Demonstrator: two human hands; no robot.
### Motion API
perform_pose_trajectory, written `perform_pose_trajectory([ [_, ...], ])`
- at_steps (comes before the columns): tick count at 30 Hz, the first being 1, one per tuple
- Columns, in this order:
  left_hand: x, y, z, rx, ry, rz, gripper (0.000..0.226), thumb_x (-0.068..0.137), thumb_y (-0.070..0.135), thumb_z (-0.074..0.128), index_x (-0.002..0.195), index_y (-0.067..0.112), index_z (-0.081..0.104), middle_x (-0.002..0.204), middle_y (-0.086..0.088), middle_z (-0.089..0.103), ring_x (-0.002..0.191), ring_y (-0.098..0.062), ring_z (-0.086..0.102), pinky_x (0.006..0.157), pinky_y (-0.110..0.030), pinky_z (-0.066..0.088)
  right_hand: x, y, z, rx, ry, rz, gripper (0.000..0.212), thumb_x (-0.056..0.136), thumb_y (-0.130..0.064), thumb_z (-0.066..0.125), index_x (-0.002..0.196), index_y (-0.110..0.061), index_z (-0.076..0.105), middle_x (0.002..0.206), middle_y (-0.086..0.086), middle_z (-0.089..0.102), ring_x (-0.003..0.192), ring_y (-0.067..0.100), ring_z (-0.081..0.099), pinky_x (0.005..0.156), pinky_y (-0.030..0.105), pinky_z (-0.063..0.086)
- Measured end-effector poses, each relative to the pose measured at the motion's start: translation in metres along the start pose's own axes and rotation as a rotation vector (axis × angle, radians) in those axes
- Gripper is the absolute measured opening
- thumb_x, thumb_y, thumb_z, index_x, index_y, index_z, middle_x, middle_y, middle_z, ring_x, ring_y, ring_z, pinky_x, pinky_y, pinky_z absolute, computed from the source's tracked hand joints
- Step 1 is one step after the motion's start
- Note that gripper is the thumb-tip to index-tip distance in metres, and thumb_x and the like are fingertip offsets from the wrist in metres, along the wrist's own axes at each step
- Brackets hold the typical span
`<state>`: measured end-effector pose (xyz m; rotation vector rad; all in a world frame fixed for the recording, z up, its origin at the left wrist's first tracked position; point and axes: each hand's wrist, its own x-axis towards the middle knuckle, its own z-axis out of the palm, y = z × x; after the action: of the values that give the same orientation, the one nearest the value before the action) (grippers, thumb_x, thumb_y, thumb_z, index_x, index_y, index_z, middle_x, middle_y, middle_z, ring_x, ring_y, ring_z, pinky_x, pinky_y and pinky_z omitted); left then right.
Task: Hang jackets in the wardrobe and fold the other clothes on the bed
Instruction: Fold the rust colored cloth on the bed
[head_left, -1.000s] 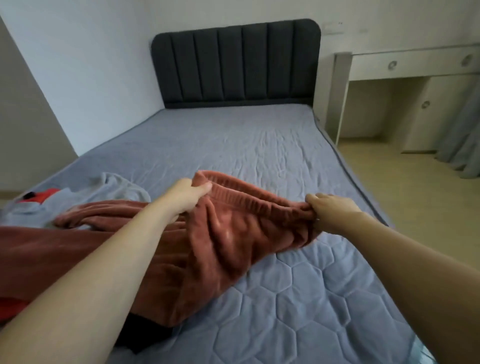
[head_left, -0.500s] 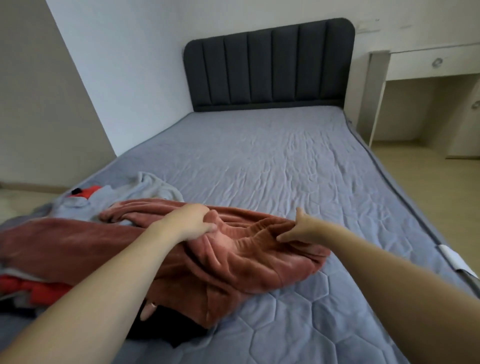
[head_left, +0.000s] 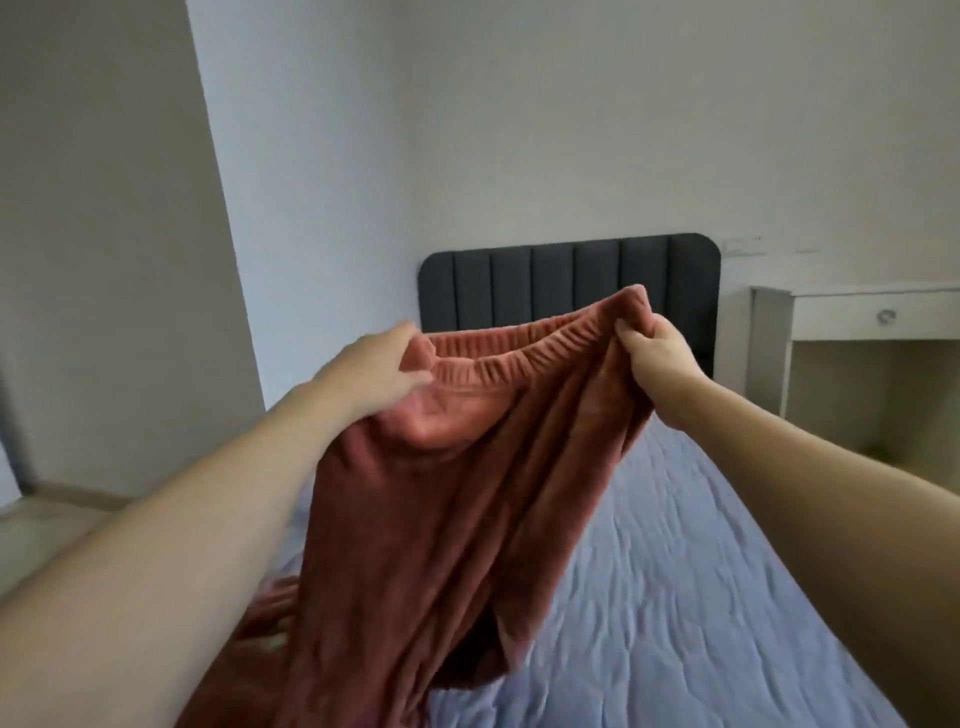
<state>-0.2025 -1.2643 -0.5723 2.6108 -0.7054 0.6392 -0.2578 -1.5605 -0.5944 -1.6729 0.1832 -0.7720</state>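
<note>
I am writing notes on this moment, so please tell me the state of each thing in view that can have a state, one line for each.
Rust-red trousers: lifted by the elastic waistband, unfolded, legs hanging down to the bed.
Left hand: grips the waistband's left end.
Right hand: pinches the waistband's right end.
Bed: blue-grey quilted cover, wrinkled.
Desk drawer: closed.
</note>
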Motion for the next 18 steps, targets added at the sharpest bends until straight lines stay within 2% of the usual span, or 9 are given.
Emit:
perform_pose_trajectory([
  [1,0.019,0.002,-0.026,-0.037,0.125,-0.029,0.017,0.091,0.041,0.061,0.101,0.03,0.053,0.103,0.003,0.064,0.098,-0.021,0.06,0.08,-0.031,0.044,0.012,-0.023,0.0,-0.017,0.041,-0.048,0.019,0.097,-0.037,0.048,0.105,-0.024,0.059,0.103,0.003,0.066,0.095,0.021,0.063,0.092,0.042,0.052],
  [3,0.054,0.01,-0.077,-0.101,0.324,-0.075,0.03,0.096,0.044,0.051,0.111,0.021,0.062,0.114,-0.002,0.065,0.105,-0.024,0.059,0.086,-0.033,0.045,0.031,-0.072,0.0,-0.057,0.12,-0.159,0.024,0.097,-0.037,0.045,0.112,-0.024,0.059,0.107,0.0,0.066,0.1,0.021,0.061,0.096,0.038,0.047],
  [5,0.083,0.022,-0.123,-0.068,0.488,-0.103,0.041,0.098,0.045,0.044,0.116,0.013,0.062,0.117,-0.009,0.062,0.108,-0.031,0.058,0.088,-0.036,0.045,0.046,-0.123,-0.001,-0.117,0.178,-0.256,0.029,0.099,-0.034,0.042,0.121,-0.021,0.057,0.115,0.003,0.064,0.107,0.024,0.058,0.093,0.03,0.041],
  [9,0.12,0.059,-0.206,-0.019,0.735,-0.171,0.052,0.101,0.048,0.034,0.123,0.008,0.058,0.123,-0.016,0.055,0.113,-0.038,0.053,0.094,-0.046,0.043,0.077,-0.225,-0.001,-0.111,0.259,-0.376,0.031,0.099,-0.029,0.042,0.124,-0.016,0.054,0.125,0.011,0.06,0.118,0.03,0.053,0.098,0.033,0.038],
  [13,0.144,0.087,-0.282,0.025,0.809,-0.2,0.055,0.101,0.051,0.028,0.126,0.01,0.055,0.128,-0.016,0.058,0.119,-0.038,0.052,0.098,-0.044,0.039,0.099,-0.306,-0.005,0.069,0.345,-0.399,0.038,0.098,-0.028,0.04,0.129,-0.01,0.053,0.127,0.013,0.059,0.12,0.031,0.055,0.104,0.035,0.041],
  [15,0.154,0.1,-0.313,-0.012,0.814,-0.184,0.054,0.101,0.051,0.029,0.125,0.01,0.055,0.129,-0.016,0.058,0.119,-0.038,0.053,0.097,-0.042,0.04,0.103,-0.336,-0.013,0.083,0.393,-0.397,0.04,0.097,-0.025,0.039,0.13,-0.006,0.051,0.128,0.015,0.058,0.12,0.031,0.054,0.104,0.035,0.041],
  [18,0.166,0.118,-0.35,-0.096,0.846,-0.124,0.05,0.099,0.051,0.034,0.125,0.015,0.057,0.129,-0.012,0.059,0.119,-0.035,0.053,0.097,-0.04,0.04,0.104,-0.372,-0.029,0.069,0.479,-0.476,0.042,0.085,-0.018,0.038,0.123,-0.005,0.052,0.125,0.017,0.057,0.118,0.032,0.055,0.101,0.034,0.042],
])
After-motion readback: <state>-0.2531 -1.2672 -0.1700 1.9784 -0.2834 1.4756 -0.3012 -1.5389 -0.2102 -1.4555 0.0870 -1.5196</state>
